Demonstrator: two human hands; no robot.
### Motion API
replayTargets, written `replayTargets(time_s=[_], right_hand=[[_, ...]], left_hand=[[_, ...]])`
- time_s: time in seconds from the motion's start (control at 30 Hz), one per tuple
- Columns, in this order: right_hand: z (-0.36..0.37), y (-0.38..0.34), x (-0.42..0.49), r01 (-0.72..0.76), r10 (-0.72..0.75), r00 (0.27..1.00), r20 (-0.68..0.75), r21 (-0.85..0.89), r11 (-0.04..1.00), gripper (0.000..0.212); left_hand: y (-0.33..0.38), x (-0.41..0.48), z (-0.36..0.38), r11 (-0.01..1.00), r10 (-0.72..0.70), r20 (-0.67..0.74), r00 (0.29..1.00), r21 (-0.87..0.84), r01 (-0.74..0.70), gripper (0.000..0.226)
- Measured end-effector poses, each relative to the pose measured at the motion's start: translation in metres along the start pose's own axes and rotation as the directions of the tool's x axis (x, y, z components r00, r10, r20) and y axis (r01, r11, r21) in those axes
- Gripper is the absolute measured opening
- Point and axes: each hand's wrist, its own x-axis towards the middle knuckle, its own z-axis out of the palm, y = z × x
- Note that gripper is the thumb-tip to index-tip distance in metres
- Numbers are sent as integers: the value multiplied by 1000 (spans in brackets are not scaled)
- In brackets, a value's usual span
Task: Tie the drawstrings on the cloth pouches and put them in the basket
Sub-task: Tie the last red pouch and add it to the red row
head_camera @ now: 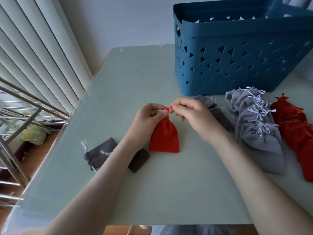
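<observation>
- The red pouch (164,138) lay flat on the table (152,192) near its middle, with the neck toward 12 o'clock and the base toward 6 o'clock.
- The left grip (149,114) pinched the drawstring (167,108) at the neck from the 9 o'clock side, between thumb and forefinger.
- The right grip (191,114) pinched the same drawstring from the 3 o'clock side; its other fingers were curled.
- The two grips sat almost touching above the neck, and a short red loop showed between them.
- Whether a knot had been completed could not be told.
- The basket (237,56) stood upright on the table at 1 o'clock from the red pouch, well apart from it. Its inside was hidden.
- The grey pile (259,133) lay at 3 o'clock from the red pouch: overlapping pouches in a row, necks gathered, with white cords.
- The red pile (296,129) lay farther out at 3 o'clock, touching the grey pile and partly cut off by the frame edge.
- The dark pouches (100,153) lay at 8 o'clock from the red pouch, with white cords at their necks. One was partly covered by the left forearm.
- The rear pouches (220,119), also dark, lay at 2 o'clock, partly hidden behind the right grip, between it and the basket.
- The blinds (33,48) hung at 10 o'clock beyond the table.
- The rack (17,116), of metal bars, stood at 9 o'clock just beside the table.
</observation>
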Motion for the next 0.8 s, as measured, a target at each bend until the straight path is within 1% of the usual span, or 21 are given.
replayTargets(time_s=[0.03, 0.1, 0.23, 0.33, 0.4, 0.53, 0.63, 0.77, 0.8], right_hand=[[2, 1, -1, 60, -58, 998, 36, -67, 996, 16], [5, 4, -1, 134, -126, 990, 63, -156, 979, 15], [5, 6, -1, 182, -169, 983, 74, -233, 955, 19], [3, 7, -1, 160, -151, 987, 58, -232, 959, 26], [4, 7, -1, 125, -119, 992, 39, -217, 968, 23], [7, 8, -1, 87, -91, 996, -4, -259, 962, 19], [8, 9, -1, 68, -83, 995, -55, -242, 968, 15], [9, 7, -1, 74, -98, 992, -76, -264, 962, 12], [10, 7, -1, 73, -96, 992, -77, -265, 961, 12]], left_hand=[[0, 1, 0, 1000, 10, 5, 1000, -5, -10, 6], [0, 2, -1, 999, 34, 13, 999, -10, -33, 8], [0, 0, -1, 999, 38, 38, 999, -16, -38, 17], [0, -1, 0, 999, 41, 52, 998, 30, -43, 18], [0, -3, 1, 996, 54, 56, 997, 73, -58, 18], [0, -5, 2, 974, 76, 67, 995, 207, -89, 20], [-1, -5, 3, 971, 86, 85, 993, 218, -103, 11], [-1, -5, 3, 963, 104, 34, 994, 245, -109, 1], [-1, -5, 3, 957, 116, 12, 993, 265, -115, 4]])
